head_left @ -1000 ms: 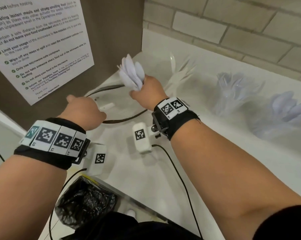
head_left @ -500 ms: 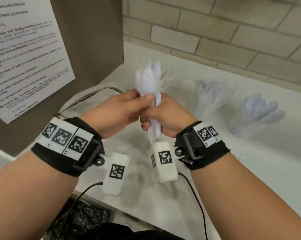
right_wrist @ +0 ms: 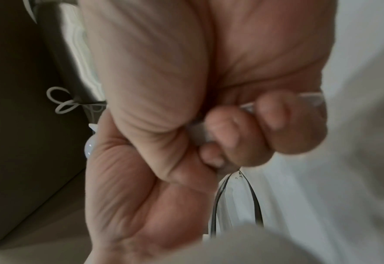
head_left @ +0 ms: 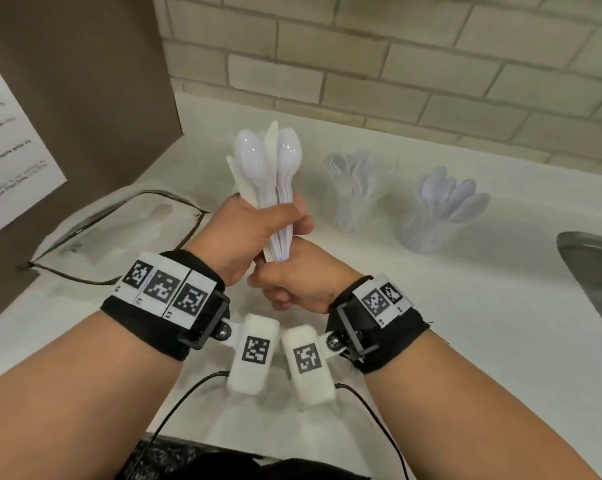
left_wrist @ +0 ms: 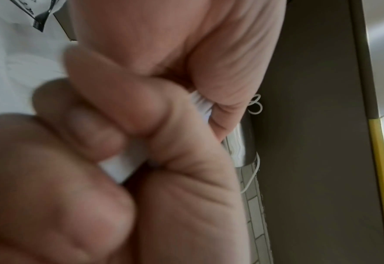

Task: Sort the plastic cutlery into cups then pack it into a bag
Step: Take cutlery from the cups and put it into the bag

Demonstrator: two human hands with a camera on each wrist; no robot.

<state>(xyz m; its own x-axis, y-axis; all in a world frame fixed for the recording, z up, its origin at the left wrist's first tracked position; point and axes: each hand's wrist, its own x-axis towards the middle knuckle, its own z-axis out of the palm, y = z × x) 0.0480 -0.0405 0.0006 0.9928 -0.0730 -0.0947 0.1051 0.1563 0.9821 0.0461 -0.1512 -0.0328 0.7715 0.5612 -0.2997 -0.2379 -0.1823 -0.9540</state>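
A bundle of white plastic cutlery [head_left: 268,174], spoons with a knife or two, stands upright over the counter. My left hand [head_left: 278,220] wraps round its middle. My right hand [head_left: 282,289] grips the handle ends just below. In the left wrist view the white handles [left_wrist: 121,167] show between curled fingers, and in the right wrist view the handle ends [right_wrist: 197,132] show too. Two clear cups stand behind to the right, one with forks or spoons [head_left: 360,188], one with spoons [head_left: 444,209]. A clear bag [head_left: 119,233] with a dark rim lies flat at the left.
A brown panel [head_left: 85,81] with a paper notice stands on the left, and a brick wall runs along the back. A steel sink [head_left: 593,271] cuts into the counter at the right edge. Black camera cables hang from both wrists toward me.
My right hand brought the bundle from beside the bag toward me. My left hand left the bag and closed round the bundle's middle; the right hand slid down to the handle ends.
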